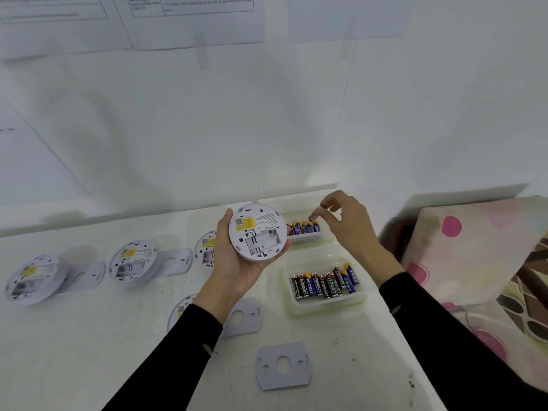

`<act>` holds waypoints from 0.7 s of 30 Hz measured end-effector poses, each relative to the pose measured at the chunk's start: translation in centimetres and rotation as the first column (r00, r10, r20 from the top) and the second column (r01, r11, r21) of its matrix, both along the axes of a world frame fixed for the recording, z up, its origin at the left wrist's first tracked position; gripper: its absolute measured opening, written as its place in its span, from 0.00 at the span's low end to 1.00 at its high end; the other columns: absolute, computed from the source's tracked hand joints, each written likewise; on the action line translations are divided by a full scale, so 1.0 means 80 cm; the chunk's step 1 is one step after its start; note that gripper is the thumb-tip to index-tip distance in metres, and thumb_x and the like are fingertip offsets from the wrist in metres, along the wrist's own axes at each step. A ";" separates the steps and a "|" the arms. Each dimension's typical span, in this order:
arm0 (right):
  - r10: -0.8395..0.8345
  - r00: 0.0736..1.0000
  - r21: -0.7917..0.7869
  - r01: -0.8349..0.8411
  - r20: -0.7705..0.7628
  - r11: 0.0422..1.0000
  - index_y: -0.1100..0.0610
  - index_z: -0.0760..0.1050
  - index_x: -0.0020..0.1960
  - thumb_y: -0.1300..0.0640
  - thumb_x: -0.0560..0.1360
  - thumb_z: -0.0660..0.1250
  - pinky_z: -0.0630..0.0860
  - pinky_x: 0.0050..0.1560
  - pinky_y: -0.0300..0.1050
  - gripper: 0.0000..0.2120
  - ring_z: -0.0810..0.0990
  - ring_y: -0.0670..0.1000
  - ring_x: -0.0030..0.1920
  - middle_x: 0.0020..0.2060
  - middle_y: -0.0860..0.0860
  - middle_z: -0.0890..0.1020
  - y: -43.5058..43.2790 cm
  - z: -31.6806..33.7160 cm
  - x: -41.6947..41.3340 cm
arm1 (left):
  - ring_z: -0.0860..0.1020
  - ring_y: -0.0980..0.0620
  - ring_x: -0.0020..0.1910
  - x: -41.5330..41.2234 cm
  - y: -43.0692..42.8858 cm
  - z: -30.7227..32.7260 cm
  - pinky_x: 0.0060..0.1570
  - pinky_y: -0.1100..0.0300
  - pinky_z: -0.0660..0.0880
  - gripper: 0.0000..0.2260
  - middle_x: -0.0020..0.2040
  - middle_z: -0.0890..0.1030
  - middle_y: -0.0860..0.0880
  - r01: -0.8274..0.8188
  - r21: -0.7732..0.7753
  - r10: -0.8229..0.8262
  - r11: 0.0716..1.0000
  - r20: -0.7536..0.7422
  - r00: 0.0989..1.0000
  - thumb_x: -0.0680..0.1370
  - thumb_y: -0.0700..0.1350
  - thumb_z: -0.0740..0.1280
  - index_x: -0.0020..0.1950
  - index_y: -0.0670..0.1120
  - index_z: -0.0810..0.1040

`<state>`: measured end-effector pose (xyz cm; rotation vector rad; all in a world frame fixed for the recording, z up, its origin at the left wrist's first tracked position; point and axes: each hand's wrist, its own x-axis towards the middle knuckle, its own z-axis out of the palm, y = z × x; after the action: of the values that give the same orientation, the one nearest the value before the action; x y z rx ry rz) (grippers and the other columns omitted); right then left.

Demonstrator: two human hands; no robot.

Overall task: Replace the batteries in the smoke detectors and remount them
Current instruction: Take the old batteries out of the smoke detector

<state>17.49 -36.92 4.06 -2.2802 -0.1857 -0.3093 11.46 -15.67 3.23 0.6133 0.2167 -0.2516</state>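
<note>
My left hand (234, 262) holds a round white smoke detector (258, 231) back side up, its battery bay showing with no cells in it. My right hand (347, 221) pinches a single battery (314, 215) by its end, just above the far plastic tray (308, 237) of blue batteries. A nearer tray (326, 307) holds several red and blue batteries. Other detectors lie back up on the white table: one at far left (31, 280), one beside it (132, 264), one partly behind my left hand (206, 247), one under my left forearm (181, 310).
Grey mounting plates lie on the table: one near the front (283, 364), one by my left wrist (243, 317), others beside the left detectors (175, 259). A floral-covered surface (474, 256) borders the table on the right. Paper sheets hang on the white wall behind.
</note>
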 end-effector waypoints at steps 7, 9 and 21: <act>0.049 0.990 0.646 0.050 -0.134 0.762 0.54 0.81 0.43 0.53 0.71 0.75 0.77 0.52 0.47 0.05 0.82 0.55 0.48 0.42 0.49 0.85 0.038 0.034 -0.081 | 0.79 0.36 0.60 0.000 -0.003 0.004 0.60 0.39 0.75 0.25 0.65 0.79 0.37 -0.108 -0.011 0.108 0.994 -0.028 0.994 0.79 0.61 0.58 0.66 0.45 0.76; 0.082 0.987 0.627 0.024 -0.139 0.779 0.55 0.81 0.42 0.54 0.72 0.75 0.76 0.49 0.45 0.05 0.82 0.51 0.45 0.41 0.48 0.86 0.051 0.037 -0.093 | 0.79 0.37 0.59 -0.001 -0.004 0.006 0.57 0.40 0.77 0.25 0.64 0.79 0.38 -0.119 0.018 0.120 0.993 -0.028 0.992 0.80 0.61 0.57 0.67 0.45 0.76; 0.089 0.996 0.464 -0.067 -0.027 0.884 0.50 0.83 0.41 0.53 0.71 0.75 0.66 0.46 0.28 0.02 0.75 0.41 0.48 0.42 0.42 0.83 0.080 0.023 -0.104 | 0.83 0.38 0.53 -0.009 -0.005 0.015 0.57 0.42 0.76 0.24 0.58 0.82 0.38 -0.102 0.087 0.100 0.991 0.025 0.995 0.81 0.61 0.53 0.63 0.47 0.78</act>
<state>9.19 -30.54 5.88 -1.7979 -0.1588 -0.2269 10.76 -16.09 4.44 0.6897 0.2389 -0.1387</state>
